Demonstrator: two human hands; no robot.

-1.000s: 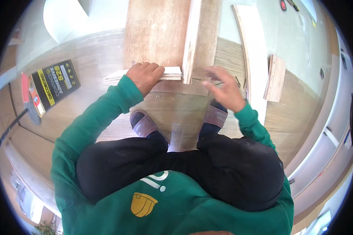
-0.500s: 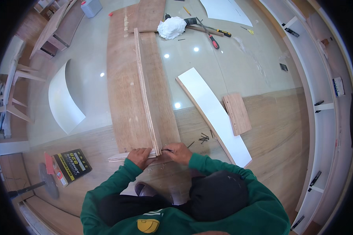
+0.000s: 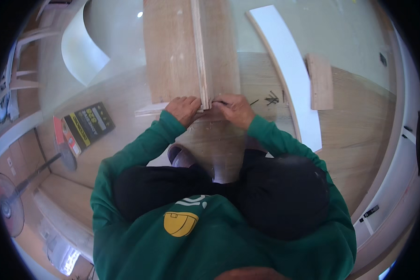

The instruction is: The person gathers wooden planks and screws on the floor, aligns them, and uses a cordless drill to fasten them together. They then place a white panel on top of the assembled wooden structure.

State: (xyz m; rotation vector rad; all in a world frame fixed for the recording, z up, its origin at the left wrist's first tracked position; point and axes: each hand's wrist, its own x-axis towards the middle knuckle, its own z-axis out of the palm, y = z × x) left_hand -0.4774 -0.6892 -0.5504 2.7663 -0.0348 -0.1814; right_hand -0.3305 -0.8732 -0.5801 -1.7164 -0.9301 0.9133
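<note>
Curled over a short layered plywood strip (image 3: 149,111), my left hand (image 3: 184,110) is closed beside the near end of a long plywood board on edge (image 3: 199,51). That board stands along a wide flat plywood panel (image 3: 171,58); the strip lies crosswise at their near end. From the other side, my right hand (image 3: 236,111) is closed in a pinch, fingertips against the upright board's end. A thin dark nail-like piece showed in that pinch half a second ago; now the fingers mostly hide it.
Loose nails (image 3: 272,98) lie to the right, before a long white-faced board (image 3: 291,60) and a small wooden board (image 3: 321,81). A black-and-yellow can (image 3: 87,125) and a fan (image 3: 8,203) are at left. Beyond them is a curved white sheet (image 3: 81,49).
The view has tipped down toward my body, so the boards sit higher in the picture and the far tools have left it. Both hands stay at the same board end.
</note>
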